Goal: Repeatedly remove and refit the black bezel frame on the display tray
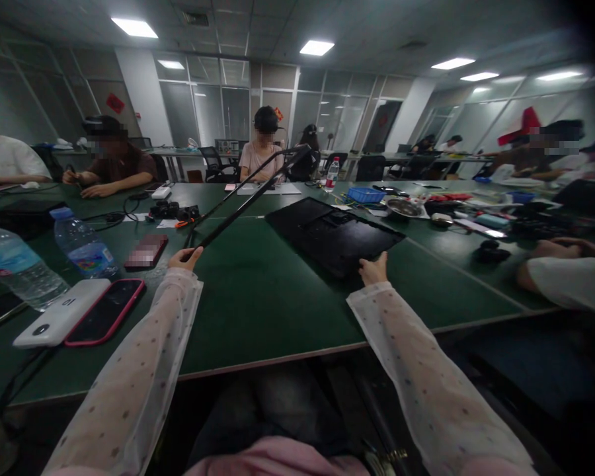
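Note:
My left hand (185, 258) is closed around the near corner of a thin black rectangular frame (240, 207), like a screen bezel. The frame is tilted up off the table, its far end raised. At the right, my right hand (375, 270) grips the near edge of a flat black panel (322, 248), which looks like a monitor's back cover with a recess in its middle. This panel lies low over the green tabletop, to the right of the frame and apart from my left hand. Sheer dotted sleeves cover both my forearms.
Left of me on the green table (258, 324) are water bottles (84, 248), a white device (62, 314), a pink-edged phone (106, 312) and a dark red box (146, 252). A blue basket (365, 195) and metal bowl (404, 208) stand at right. Several people sit around.

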### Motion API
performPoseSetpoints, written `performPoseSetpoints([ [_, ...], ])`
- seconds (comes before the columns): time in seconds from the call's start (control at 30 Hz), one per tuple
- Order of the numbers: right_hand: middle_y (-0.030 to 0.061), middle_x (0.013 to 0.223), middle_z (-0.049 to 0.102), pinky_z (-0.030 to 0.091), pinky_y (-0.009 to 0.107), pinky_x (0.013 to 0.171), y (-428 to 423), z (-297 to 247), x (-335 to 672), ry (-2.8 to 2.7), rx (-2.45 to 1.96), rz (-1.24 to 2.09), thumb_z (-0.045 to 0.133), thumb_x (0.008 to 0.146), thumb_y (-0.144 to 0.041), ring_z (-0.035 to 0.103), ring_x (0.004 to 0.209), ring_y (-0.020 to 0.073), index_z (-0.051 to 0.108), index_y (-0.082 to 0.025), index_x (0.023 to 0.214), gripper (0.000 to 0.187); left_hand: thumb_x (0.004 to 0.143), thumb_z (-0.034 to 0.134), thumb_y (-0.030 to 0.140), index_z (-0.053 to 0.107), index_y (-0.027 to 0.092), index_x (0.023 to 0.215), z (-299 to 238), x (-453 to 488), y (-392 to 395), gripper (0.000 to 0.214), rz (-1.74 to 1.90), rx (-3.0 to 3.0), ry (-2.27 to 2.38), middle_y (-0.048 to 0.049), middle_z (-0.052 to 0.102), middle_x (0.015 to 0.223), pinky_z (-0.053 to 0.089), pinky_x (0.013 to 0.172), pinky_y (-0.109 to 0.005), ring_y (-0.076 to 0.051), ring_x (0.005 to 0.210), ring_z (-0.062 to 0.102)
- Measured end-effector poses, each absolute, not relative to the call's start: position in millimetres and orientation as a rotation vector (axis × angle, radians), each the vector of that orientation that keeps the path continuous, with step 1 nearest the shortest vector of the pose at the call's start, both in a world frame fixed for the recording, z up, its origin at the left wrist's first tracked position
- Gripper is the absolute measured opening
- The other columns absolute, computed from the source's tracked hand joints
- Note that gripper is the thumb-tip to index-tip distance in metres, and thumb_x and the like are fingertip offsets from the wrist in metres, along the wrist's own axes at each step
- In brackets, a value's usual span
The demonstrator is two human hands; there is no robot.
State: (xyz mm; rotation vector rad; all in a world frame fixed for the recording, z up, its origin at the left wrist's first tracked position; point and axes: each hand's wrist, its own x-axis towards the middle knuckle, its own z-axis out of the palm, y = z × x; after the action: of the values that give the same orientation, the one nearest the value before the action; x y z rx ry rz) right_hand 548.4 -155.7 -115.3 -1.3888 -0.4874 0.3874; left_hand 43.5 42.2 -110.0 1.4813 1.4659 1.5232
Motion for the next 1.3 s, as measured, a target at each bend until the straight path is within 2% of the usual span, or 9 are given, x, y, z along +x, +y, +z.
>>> performPoseSetpoints([
  [0.1, 0.0059, 0.120, 0.069, 0.061, 0.034, 0.068, -137.6, -106.3, 541.8, -0.480, -1.424, 0.573, 0.067, 0.062, -0.013, 0.069, 0.084, 0.0190, 0.029, -0.034, 0.160, 0.108, 0.076, 0.076, 0.052, 0.078, 0.014, 0.100, -109.9, 43.5, 43.6, 0.045, 1.518, 1.475, 1.461, -0.0075, 0.076, 0.091, 0.055, 0.077, -0.026, -0.019, 0.086, 0.071],
  [0.27, 0.0049, 0.110, 0.076, 0.061, 0.047, 0.087, -106.4, -95.7, 540.7, -0.887, -1.391, 0.865, 0.070, 0.069, -0.019, 0.074, 0.090, 0.0224, 0.053, -0.031, 0.145, 0.079, 0.078, 0.074, 0.053, 0.077, 0.015, 0.104, -105.3, 40.1, 43.5, 0.047, 1.491, 1.590, 1.503, -0.0095, 0.077, 0.102, 0.055, 0.089, -0.030, -0.023, 0.100, 0.071],
  [0.4, 0.0078, 0.095, 0.077, 0.060, 0.052, 0.091, -76.6, -90.6, 541.0, -0.873, -1.529, 0.675, 0.070, 0.076, -0.027, 0.073, 0.089, 0.0262, 0.065, -0.020, 0.129, 0.054, 0.079, 0.074, 0.054, 0.077, 0.017, 0.104, -98.0, 34.0, 39.1, 0.044, 1.449, 1.805, 1.552, -0.0096, 0.075, 0.107, 0.053, 0.097, -0.034, -0.025, 0.106, 0.069],
  [0.5, 0.0098, 0.096, 0.077, 0.058, 0.051, 0.096, -73.3, -74.8, 545.9, -0.757, -1.478, 0.465, 0.062, 0.089, -0.040, 0.072, 0.101, 0.0275, 0.067, -0.020, 0.121, 0.038, 0.081, 0.074, 0.054, 0.077, 0.019, 0.102, -93.0, 31.3, 34.9, 0.041, 1.407, 2.025, 1.530, -0.0100, 0.074, 0.108, 0.051, 0.099, -0.036, -0.026, 0.107, 0.068],
  [0.6, 0.0151, 0.106, 0.076, 0.060, 0.051, 0.095, -91.1, -51.3, 553.7, -0.873, -1.275, 0.661, 0.057, 0.093, -0.059, 0.071, 0.109, 0.0305, 0.067, -0.020, 0.113, 0.045, 0.081, 0.076, 0.055, 0.078, 0.020, 0.097, -89.3, 34.7, 30.9, 0.039, 1.341, 2.275, 1.454, -0.0104, 0.074, 0.104, 0.049, 0.100, -0.037, -0.028, 0.106, 0.066],
  [0.7, 0.0155, 0.107, 0.075, 0.060, 0.053, 0.094, -107.9, -37.5, 556.3, -0.987, -1.241, 0.782, 0.070, 0.086, -0.057, 0.071, 0.109, 0.0318, 0.066, -0.019, 0.110, 0.045, 0.079, 0.079, 0.058, 0.079, 0.022, 0.095, -90.4, 42.3, 29.9, 0.039, 1.263, 2.427, 1.397, -0.0105, 0.074, 0.100, 0.048, 0.101, -0.038, -0.029, 0.105, 0.065],
  [0.87, 0.0107, 0.108, 0.075, 0.052, 0.055, 0.107, -97.7, -61.1, 545.5, -1.042, -1.435, 0.403, 0.077, 0.079, -0.034, 0.072, 0.110, 0.0286, 0.063, -0.019, 0.127, 0.052, 0.075, 0.085, 0.049, 0.079, 0.024, 0.090, -107.1, 48.1, 38.3, 0.030, 1.132, 2.412, 1.424, -0.0084, 0.075, 0.101, 0.049, 0.097, -0.038, -0.029, 0.105, 0.066],
  [1.03, 0.0135, 0.141, 0.065, 0.040, 0.055, 0.120, -87.5, -102.5, 534.4, -1.160, -1.568, 0.022, 0.059, 0.088, -0.033, 0.058, 0.136, 0.0291, 0.057, -0.018, 0.144, 0.057, 0.072, 0.086, 0.049, 0.079, 0.027, 0.090, -119.3, 45.8, 46.1, 0.029, 0.900, 2.357, 1.494, -0.0053, 0.076, 0.106, 0.049, 0.098, -0.037, -0.027, 0.108, 0.067],
  [1.3, 0.0130, 0.142, 0.065, 0.040, 0.062, 0.119, -102.3, -115.9, 527.8, -1.123, -1.815, -0.011, 0.053, 0.087, -0.027, 0.057, 0.136, 0.0365, 0.052, -0.017, 0.151, 0.065, 0.068, 0.086, 0.052, 0.080, 0.030, 0.085, -116.6, 46.4, 44.1, 0.029, 0.664, 2.414, 1.456, -0.0042, 0.077, 0.103, 0.047, 0.098, -0.036, -0.027, 0.111, 0.065],
])
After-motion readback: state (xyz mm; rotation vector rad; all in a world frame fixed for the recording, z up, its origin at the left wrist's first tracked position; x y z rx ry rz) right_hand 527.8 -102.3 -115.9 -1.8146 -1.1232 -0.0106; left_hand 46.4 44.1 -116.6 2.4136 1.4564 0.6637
